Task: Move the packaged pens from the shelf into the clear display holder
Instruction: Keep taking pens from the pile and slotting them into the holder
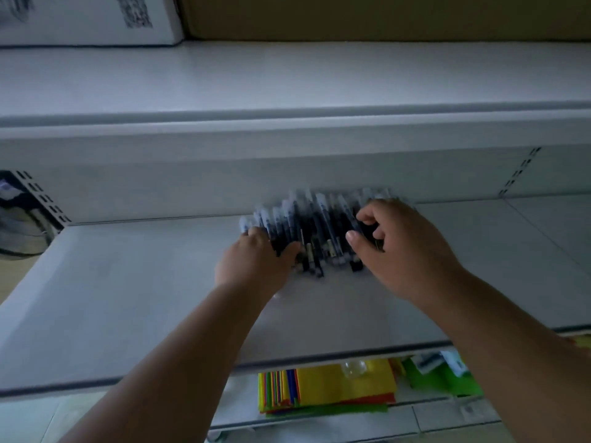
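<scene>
The packaged pens (315, 225) lie in a loose heap at the back of a white shelf (128, 298), close against the pale rear panel, dark barrels fanned side by side in clear sleeves. The left hand (256, 263) rests at the heap's left edge, its fingers (256, 233) curled over the outer pens and its thumb pressed against them, gripping that side. The right hand (403, 247) comes over the heap's right end; its fingers (367, 215) are bent around the pens there, thumb forward, though motion blur hides exactly how many it holds. Both bare forearms reach up from the lower corners.

The shelf is smooth and matt, with a grey front lip. A slotted upright (519, 172) runs down the back panel at right, another at far left. Above, a second white shelf (287, 78) carries a white carton (89, 17) and a brown cardboard box (383, 14). Below the front lip, a lower shelf holds a stack of coloured paper (335, 391), yellow on top, and green packets (441, 375) beside it. The light is dim.
</scene>
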The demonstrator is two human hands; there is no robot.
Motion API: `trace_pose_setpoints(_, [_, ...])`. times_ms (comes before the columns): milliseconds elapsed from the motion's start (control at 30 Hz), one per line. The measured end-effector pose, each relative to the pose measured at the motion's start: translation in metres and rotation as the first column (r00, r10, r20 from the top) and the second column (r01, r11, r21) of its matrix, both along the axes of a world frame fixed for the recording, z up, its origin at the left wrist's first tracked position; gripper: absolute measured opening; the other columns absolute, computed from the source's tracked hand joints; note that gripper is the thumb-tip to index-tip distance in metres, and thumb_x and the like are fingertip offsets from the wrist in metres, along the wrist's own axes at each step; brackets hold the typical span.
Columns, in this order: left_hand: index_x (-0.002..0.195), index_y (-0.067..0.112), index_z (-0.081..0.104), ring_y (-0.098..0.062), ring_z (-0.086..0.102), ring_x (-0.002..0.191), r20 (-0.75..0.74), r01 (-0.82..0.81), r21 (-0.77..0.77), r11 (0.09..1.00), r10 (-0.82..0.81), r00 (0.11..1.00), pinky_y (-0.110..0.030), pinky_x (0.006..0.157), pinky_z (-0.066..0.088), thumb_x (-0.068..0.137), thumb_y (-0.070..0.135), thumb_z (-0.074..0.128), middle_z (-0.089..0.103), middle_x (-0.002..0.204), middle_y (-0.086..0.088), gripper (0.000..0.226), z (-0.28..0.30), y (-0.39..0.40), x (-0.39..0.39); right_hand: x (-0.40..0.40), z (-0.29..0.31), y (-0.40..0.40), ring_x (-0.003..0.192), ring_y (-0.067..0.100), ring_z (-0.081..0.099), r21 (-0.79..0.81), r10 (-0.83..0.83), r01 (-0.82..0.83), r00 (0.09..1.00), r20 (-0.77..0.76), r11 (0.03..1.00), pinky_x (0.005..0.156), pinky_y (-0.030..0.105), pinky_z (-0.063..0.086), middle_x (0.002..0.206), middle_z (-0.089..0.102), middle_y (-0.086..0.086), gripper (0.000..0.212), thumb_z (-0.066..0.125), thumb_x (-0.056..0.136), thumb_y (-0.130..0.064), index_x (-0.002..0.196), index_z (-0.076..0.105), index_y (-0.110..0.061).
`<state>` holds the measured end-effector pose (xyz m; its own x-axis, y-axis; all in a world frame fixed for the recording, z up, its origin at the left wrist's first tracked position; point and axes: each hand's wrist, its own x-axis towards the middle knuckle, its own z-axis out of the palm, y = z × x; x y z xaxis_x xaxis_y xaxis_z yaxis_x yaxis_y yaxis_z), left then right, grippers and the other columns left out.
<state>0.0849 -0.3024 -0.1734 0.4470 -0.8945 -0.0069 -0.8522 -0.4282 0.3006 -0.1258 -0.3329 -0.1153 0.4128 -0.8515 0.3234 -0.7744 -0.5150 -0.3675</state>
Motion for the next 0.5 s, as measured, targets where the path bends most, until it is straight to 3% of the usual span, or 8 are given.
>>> trace_pose_setpoints(100, [0.088,0.015,0.053,-0.023,0.055,0.072,-0.009,0.022,-0.005,1.000,-0.022,1.000,-0.030,0.058,0.042,0.093,0.064,0.043,0.057,0.079,-0.001,0.050,-0.002,-0.001,0.006,0.003,-0.003,0.002,0.084,0.009,0.047,0.000,-0.009,0.009,1.000,-0.012,1.000,0.072,0.024,0.033,0.096,0.048,-0.010,0.032,0.060,0.091,-0.040,0.115,0.059,-0.018])
trace_pose_setpoints(200, [0.072,0.015,0.049,-0.020,0.049,0.060,-0.014,0.055,-0.003,0.998,-0.055,0.998,-0.028,0.051,0.036,0.096,0.056,0.043,0.053,0.069,-0.001,0.048,-0.003,-0.004,0.012,0.005,-0.009,0.003,0.086,0.006,0.046,-0.004,-0.025,0.026,1.000,0.014,1.000,0.073,0.024,0.034,0.105,0.058,-0.006,0.033,0.060,0.091,-0.042,0.115,0.059,-0.019])
trace_pose_setpoints(500, [0.069,0.013,0.049,-0.018,0.048,0.058,-0.132,0.054,-0.057,0.997,-0.061,0.989,-0.027,0.048,0.030,0.093,0.033,0.047,0.052,0.068,-0.004,0.032,-0.001,-0.001,0.019,0.011,-0.016,0.002,0.078,0.007,0.053,0.016,-0.054,0.053,0.996,0.071,0.998,0.068,0.025,0.038,0.101,0.057,-0.012,0.029,0.061,0.089,-0.043,0.111,0.058,-0.023])
